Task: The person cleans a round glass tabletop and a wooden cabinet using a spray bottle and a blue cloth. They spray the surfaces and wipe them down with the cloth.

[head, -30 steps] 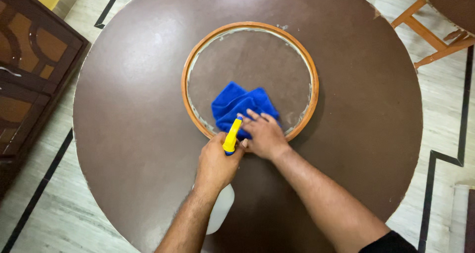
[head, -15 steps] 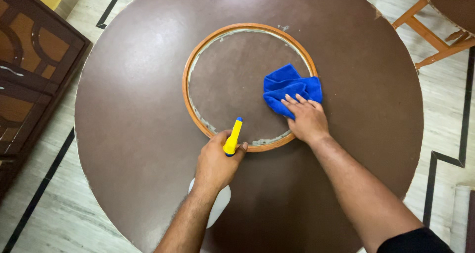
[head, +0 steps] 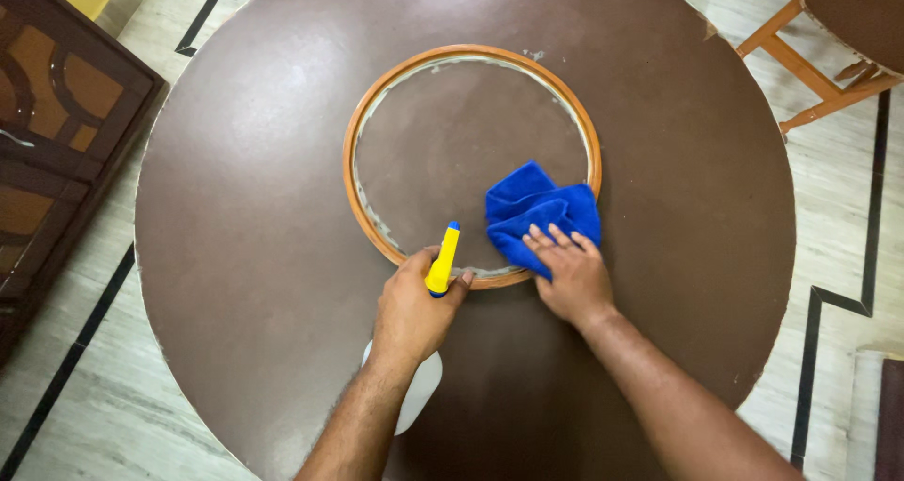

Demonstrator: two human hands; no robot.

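Nearest the camera, the left hand (head: 411,304) is closed around the neck of a translucent white plastic spray bottle with a yellow trigger head and blue nozzle tip (head: 441,260). The bottle's pale body hangs below the wrist over the near part of the round dark brown counter (head: 235,208), and the nozzle points up and away toward the centre, so that any spray would land inside the ring rather than on the person. The left forearm comes up from the lower edge of the view, the wrist fairly straight, the fingers wrapped and the thumb side lying by the trigger. Just to its right, the right hand (head: 571,276) lies palm down with its fingers spread and flat on a folded bright blue microfibre cloth (head: 539,213), pressing it rather than gripping it. The right forearm reaches in diagonally from the lower right corner. The cloth sits at the lower right of the inner disc, touching the round orange-brown wooden rim (head: 367,114) that frames the counter's central panel. Pale residue lines the inside of that rim. Farther off, a wooden chair (head: 829,39) stands on the tiled floor (head: 838,208), with a dark cabinet (head: 56,133) at the left.
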